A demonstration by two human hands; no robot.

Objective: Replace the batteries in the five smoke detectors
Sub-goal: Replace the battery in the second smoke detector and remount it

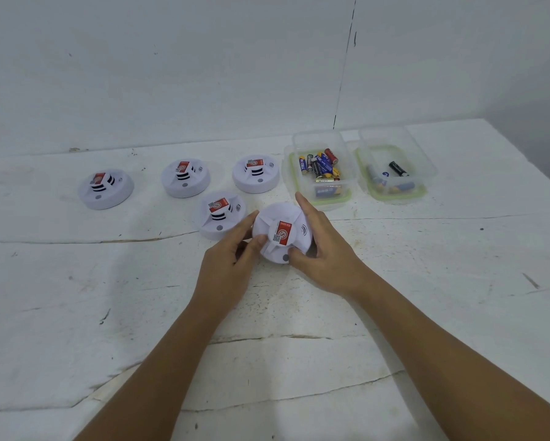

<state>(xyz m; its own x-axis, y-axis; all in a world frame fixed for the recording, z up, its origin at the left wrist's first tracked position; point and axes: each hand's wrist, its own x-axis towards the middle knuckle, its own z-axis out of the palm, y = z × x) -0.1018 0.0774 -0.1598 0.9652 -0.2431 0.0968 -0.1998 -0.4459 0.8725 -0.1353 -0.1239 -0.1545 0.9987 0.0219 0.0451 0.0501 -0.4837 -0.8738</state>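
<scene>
Both my hands hold one white round smoke detector [281, 232] with a red label, tilted toward me above the table. My left hand [232, 259] grips its left edge and my right hand [321, 249] wraps its right side. Several other detectors lie flat on the table: one at the far left [105, 188], one in the back middle [185, 177], one at the back right [255, 174], and one just left of my hands [219, 214]. A clear box [318, 170] holds several batteries; a second clear box [392, 170] holds a few.
The white, scuffed table [108, 313] meets a white wall at the back. Both battery boxes stand at the back right, close to the table's right edge [537, 173].
</scene>
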